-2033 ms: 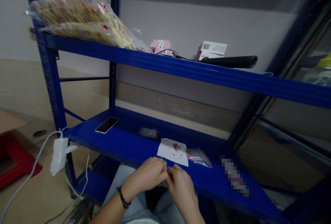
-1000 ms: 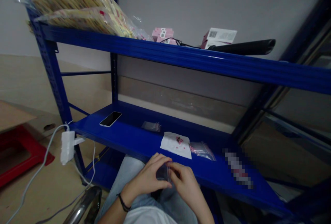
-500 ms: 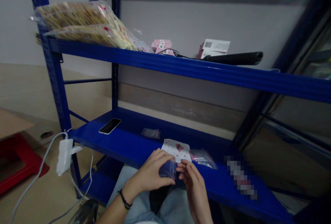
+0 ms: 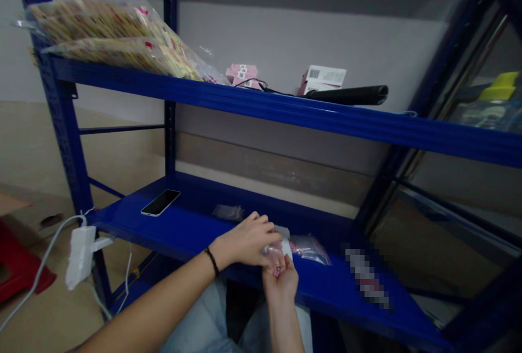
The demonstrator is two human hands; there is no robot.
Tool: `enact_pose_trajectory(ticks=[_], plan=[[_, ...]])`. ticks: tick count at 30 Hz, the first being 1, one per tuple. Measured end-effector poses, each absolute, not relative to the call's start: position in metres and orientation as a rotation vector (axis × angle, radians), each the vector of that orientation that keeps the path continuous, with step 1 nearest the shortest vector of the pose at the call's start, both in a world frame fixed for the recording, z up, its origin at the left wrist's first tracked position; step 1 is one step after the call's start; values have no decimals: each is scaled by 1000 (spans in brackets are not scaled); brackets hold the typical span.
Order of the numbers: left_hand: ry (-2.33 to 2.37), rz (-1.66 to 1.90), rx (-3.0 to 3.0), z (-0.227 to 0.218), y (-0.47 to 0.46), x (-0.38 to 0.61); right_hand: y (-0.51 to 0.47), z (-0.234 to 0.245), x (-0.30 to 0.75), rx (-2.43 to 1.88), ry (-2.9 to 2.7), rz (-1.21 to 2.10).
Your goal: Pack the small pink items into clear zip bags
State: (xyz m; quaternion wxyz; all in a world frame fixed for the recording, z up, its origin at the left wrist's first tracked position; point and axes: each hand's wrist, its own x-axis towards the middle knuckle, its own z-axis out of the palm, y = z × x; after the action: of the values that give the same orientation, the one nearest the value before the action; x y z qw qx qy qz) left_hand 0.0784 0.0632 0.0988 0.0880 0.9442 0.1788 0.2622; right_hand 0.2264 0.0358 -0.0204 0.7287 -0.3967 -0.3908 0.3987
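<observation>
On the lower blue steel shelf [image 4: 122, 221], past my phone [image 4: 160, 202], my left hand [image 4: 244, 242] pinches a clear plastic bag [image 4: 272, 251] from above while my right hand [image 4: 280, 282] cups beneath it, apparently to catch the small pink pieces [image 4: 277, 271], just beside a zip bag [image 4: 310, 249].

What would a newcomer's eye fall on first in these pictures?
The bright blue metal shelving stands out first, with large clear bags piled at the left of its upper shelf. At the centre, above the lower shelf, the left hand grasps a small clear bag over the cupped right hand. A black phone lies further left on that shelf.
</observation>
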Motion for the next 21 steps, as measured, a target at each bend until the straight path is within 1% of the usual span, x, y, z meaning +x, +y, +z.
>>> enact_pose_trajectory(ticks=[2, 6, 8, 9, 11, 13, 15, 17, 21], plan=[[597, 974, 2438, 87, 76, 59, 53, -9, 240, -898, -752, 863], [558, 1380, 1380, 45, 108, 23, 104, 18, 270, -1010, -757, 888], [581, 1461, 1123, 28, 128, 8, 128, 25, 280, -1112, -818, 904], [640, 1486, 1121, 23, 139, 2, 136, 26, 283, -1171, -856, 906], [900, 1458, 1428, 21, 163, -7, 146, 23, 285, -1290, -942, 875], [1196, 1294, 1866, 23, 186, -9, 146, 17, 283, -1392, -1035, 795], [1352, 1081, 2144, 23, 206, -7, 142, 7, 279, -1458, -1119, 692], [1367, 910, 2236, 17, 222, -1, 137, -3, 275, -1568, -1314, 470], [1365, 470, 2370, -7, 232, 8, 132, -19, 266, -1794, -1882, -190]])
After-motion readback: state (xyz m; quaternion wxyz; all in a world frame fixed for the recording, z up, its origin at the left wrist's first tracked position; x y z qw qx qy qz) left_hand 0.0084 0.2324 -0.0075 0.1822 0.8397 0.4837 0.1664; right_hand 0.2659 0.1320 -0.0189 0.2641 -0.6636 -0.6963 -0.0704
